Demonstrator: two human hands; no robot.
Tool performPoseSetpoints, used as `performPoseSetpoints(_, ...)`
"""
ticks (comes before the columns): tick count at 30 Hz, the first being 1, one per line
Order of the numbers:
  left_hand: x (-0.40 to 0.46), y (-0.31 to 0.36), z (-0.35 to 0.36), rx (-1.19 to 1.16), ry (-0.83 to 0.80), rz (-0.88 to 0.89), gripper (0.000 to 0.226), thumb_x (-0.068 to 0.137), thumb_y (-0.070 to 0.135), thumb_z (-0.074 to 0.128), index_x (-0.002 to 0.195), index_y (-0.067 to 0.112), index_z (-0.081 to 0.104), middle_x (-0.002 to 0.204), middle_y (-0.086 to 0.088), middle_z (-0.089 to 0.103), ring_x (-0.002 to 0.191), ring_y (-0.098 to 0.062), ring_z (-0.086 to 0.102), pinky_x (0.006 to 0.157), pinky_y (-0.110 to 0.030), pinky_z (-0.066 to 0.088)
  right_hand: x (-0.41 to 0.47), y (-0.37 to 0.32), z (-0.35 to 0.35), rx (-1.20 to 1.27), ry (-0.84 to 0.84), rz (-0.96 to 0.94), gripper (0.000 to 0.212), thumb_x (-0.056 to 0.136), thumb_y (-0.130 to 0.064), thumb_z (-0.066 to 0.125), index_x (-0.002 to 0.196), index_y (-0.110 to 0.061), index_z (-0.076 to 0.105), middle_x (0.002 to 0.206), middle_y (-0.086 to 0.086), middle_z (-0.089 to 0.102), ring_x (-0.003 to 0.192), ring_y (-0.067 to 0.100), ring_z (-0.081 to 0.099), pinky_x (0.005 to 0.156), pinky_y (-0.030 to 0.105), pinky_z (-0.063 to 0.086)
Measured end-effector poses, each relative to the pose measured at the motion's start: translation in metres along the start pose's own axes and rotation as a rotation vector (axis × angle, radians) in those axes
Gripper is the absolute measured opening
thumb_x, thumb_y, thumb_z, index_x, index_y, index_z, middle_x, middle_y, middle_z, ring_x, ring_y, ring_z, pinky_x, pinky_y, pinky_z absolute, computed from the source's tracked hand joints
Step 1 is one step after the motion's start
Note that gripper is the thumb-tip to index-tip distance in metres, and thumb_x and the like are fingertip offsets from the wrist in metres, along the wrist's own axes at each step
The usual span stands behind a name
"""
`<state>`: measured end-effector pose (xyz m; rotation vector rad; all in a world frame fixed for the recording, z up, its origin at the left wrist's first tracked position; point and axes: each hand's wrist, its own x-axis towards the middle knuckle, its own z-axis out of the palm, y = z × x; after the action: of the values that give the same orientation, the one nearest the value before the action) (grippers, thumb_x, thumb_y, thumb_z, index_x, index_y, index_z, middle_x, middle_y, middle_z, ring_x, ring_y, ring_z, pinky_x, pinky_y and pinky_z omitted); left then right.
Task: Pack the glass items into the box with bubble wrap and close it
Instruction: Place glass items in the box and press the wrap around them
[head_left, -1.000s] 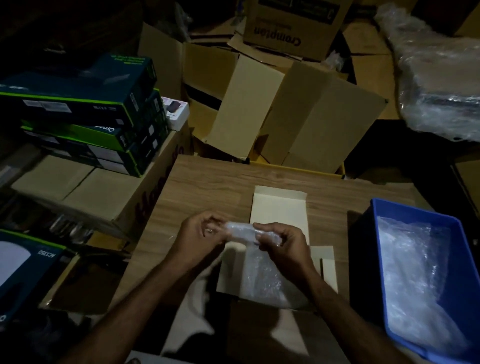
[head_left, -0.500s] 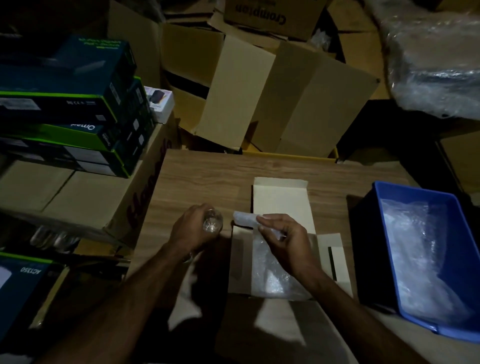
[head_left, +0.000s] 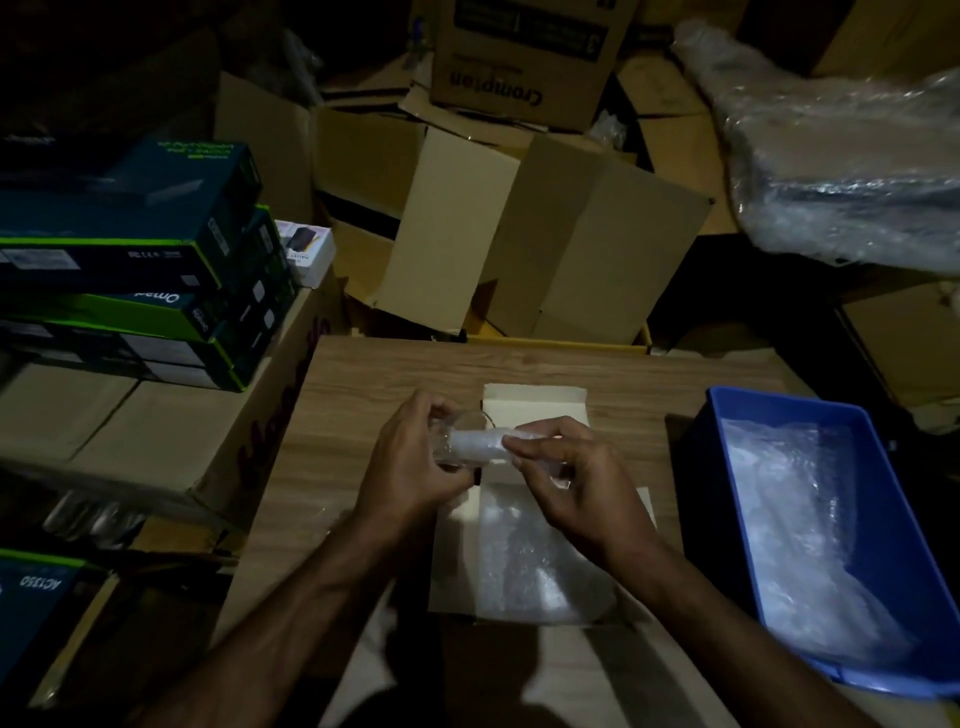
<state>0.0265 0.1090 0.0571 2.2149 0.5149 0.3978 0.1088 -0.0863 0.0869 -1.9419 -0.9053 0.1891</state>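
Over the open box (head_left: 535, 415) on the wooden bench (head_left: 363, 395), the left hand (head_left: 410, 467) and the right hand (head_left: 576, 483) hold a small glass item (head_left: 475, 448) between them, level and above the box's far flap. The left fingers curl round its left end, and the right thumb and fingers pinch the strip of bubble wrap that covers its right end. A sheet of bubble wrap (head_left: 535, 561) lines the box below, and more lies in the blue bin (head_left: 883, 467) just right of the bench. The wrap looks thin and only partly round the glass, so the likely trouble is slippage: if the right pinch loosens while the roll is turned, the wrap could spring open, or the smooth glass could slide out of the left end and drop onto the box or the bench. The dim light hides a good deal: the shape of the glass item is hard to make out, its left end is covered by the fingers, and the box's near side is masked by the forearms.
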Motion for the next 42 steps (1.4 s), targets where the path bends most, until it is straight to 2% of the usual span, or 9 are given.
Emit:
performPoseSetpoints(4,-0.007,0.028,0.014,-0.026,-0.040,0.091,0.066,0.063,0.018,0.091,0.119,0.029,0.059,0.117,0.016,0.060,0.109,0.004,0.057,0.084,-0.013,0.052,-0.002,-0.006,-0.034,-0.186,-0.173,-0.006,0.036,0.096,-0.019,0.054,0.128,-0.028,0.068,0.124,-0.011,0.042,0.111,-0.015,0.046,0.083,0.004,0.044)
performPoseSetpoints(9,-0.016,0.064,0.036,-0.110,-0.060,0.167,0.065,0.064,0.018,0.090,0.123,0.026,0.064,0.116,0.019,0.063,0.108,0.006,0.058,0.085,-0.007,0.047,-0.012,-0.002,-0.068,-0.195,-0.219,-0.023,0.037,0.100,-0.016,0.049,0.131,-0.030,0.063,0.116,-0.010,0.042,0.101,0.000,0.052,0.084,0.017,0.050)
performPoseSetpoints(14,-0.029,0.094,0.061,-0.225,-0.093,0.163,0.066,0.066,0.021,0.093,0.123,0.029,0.062,0.116,0.018,0.066,0.110,0.002,0.063,0.091,-0.014,0.051,-0.019,0.008,-0.092,-0.175,0.092,-0.035,0.012,0.090,-0.022,0.073,0.099,-0.029,0.068,0.095,-0.018,0.070,0.090,-0.002,0.065,0.074,0.020,0.055)
performPoseSetpoints(18,-0.037,0.107,0.076,-0.303,-0.073,0.116,0.069,0.062,0.020,0.096,0.120,0.036,0.061,0.115,0.021,0.067,0.109,0.001,0.065,0.090,-0.017,0.054,-0.019,0.023,-0.102,-0.182,0.024,-0.042,0.018,0.082,-0.009,0.077,0.086,-0.027,0.076,0.091,-0.016,0.073,0.086,-0.002,0.067,0.071,0.024,0.056)
performPoseSetpoints(21,-0.038,0.109,0.082,-0.321,-0.075,0.086,0.068,0.061,0.021,0.097,0.119,0.034,0.063,0.115,0.019,0.068,0.109,-0.002,0.066,0.089,-0.021,0.057,-0.018,0.027,-0.115,-0.224,-0.138,-0.100,0.017,0.089,-0.013,0.071,0.100,-0.023,0.079,0.107,-0.013,0.075,0.098,-0.003,0.067,0.084,0.029,0.059)
performPoseSetpoints(26,-0.036,0.109,0.086,-0.386,-0.048,0.022,0.071,0.058,0.015,0.099,0.120,0.023,0.065,0.113,0.015,0.070,0.106,-0.001,0.068,0.084,-0.018,0.057,-0.022,0.030,-0.131,-0.402,-0.358,-0.204,0.047,0.087,-0.018,0.048,0.126,-0.030,0.070,0.137,-0.017,0.062,0.127,-0.003,0.053,0.106,0.034,0.046)
performPoseSetpoints(32,-0.038,0.091,0.093,-0.376,-0.131,-0.069,0.072,0.053,0.019,0.101,0.116,0.029,0.067,0.115,0.009,0.072,0.106,-0.013,0.070,0.086,-0.036,0.062,-0.022,0.043,-0.128,-0.490,-0.433,-0.267,0.032,0.096,-0.026,0.060,0.127,-0.032,0.068,0.133,-0.020,0.064,0.125,-0.004,0.053,0.107,0.034,0.039)
performPoseSetpoints(39,-0.040,0.075,0.091,-0.434,-0.173,-0.125,0.073,0.052,0.014,0.100,0.117,0.021,0.068,0.115,0.007,0.071,0.108,-0.008,0.068,0.082,-0.027,0.061,-0.021,0.050,-0.112,-0.579,-0.445,-0.283,0.032,0.099,-0.037,0.054,0.129,-0.035,0.064,0.130,-0.021,0.064,0.123,0.003,0.044,0.094,0.032,0.024)
performPoseSetpoints(42,-0.041,0.065,0.094,-0.452,-0.192,-0.175,0.073,0.053,0.010,0.100,0.116,0.023,0.066,0.113,0.005,0.070,0.105,-0.008,0.069,0.082,-0.029,0.061,-0.022,0.057,-0.102,-0.608,-0.454,-0.242,0.031,0.100,-0.041,0.049,0.127,-0.038,0.063,0.128,-0.022,0.064,0.119,0.009,0.044,0.092,0.042,0.031)
